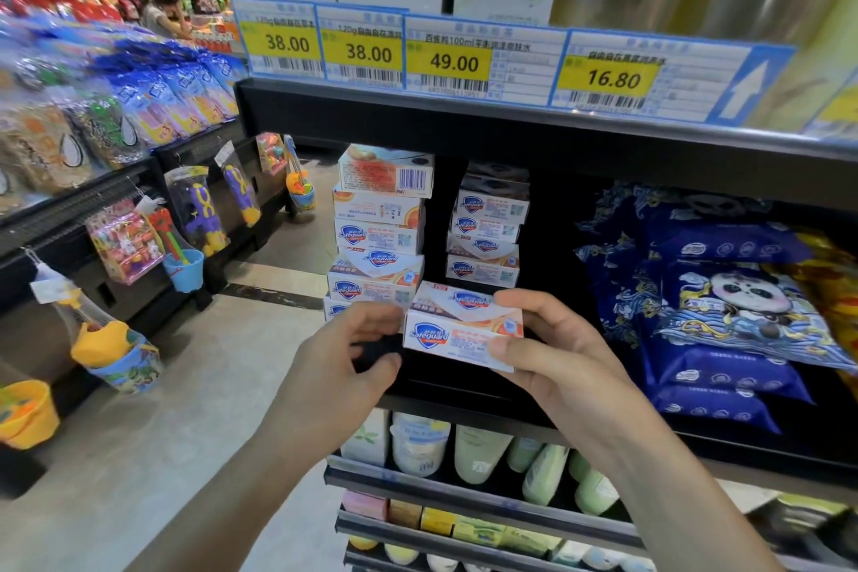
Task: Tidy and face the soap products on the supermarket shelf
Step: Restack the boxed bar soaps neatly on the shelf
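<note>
Soap box (462,330) sits pinched at its right end by the right hand (557,348), thumb in front, fingers (515,300) over the top; the left hand (346,355) touches its left end with curled fingers. Beyond the left fingers rises a soap stack (378,232); past the right fingers, on the shelf (464,404), a shorter stack (487,232).

Blue panda packets (724,307) lie under yellow price tags (452,60).
</note>
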`<state>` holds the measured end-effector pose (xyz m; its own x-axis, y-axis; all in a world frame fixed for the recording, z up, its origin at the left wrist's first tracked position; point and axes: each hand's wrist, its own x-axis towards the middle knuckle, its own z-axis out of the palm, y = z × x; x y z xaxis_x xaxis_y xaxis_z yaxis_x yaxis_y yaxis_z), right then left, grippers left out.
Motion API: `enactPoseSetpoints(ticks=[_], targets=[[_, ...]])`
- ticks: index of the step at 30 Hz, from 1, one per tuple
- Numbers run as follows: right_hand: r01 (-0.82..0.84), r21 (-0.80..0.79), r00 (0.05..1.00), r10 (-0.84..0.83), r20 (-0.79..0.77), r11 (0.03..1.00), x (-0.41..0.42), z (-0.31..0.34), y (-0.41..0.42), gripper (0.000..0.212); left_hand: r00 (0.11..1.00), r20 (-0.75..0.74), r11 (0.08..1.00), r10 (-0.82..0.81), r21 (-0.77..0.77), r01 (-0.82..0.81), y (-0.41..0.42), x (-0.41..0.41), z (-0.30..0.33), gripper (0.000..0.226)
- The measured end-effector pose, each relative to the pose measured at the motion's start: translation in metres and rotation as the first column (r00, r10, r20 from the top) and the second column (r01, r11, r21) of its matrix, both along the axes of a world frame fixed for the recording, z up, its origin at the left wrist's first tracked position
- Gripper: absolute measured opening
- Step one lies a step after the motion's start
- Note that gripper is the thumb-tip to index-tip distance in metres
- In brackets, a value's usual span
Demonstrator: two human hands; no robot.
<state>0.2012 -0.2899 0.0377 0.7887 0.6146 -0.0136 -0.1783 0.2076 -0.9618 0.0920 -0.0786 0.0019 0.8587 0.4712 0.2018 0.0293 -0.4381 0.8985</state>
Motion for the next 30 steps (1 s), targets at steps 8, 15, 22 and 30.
enactPoseSetpoints(ticks=[8,15,22,30], targets=[[0.114,0.011,0.969,-0.113,0.218,0.993,0.016,0.011,0.042,0.06,0.991,-0.054,0.81,0.119,0.583,-0.066,0.008,-0.001,-0.017,0.024],[0.158,-0.051,0.926,-0.13,0.354,0.986,0.03,-0.003,0.086,0.049,0.99,-0.035,0.823,0.139,0.559,-0.096,0.008,0.004,-0.031,0.019],[0.359,-0.158,0.792,-0.211,0.573,0.92,0.028,-0.013,0.11,0.061,0.987,-0.061,0.81,0.147,0.581,-0.085,0.007,0.005,-0.033,0.021],[0.433,-0.174,0.756,-0.251,0.605,0.884,0.019,-0.022,0.127,0.072,0.985,-0.083,0.803,0.154,0.591,-0.076,0.008,0.005,-0.034,0.023]])
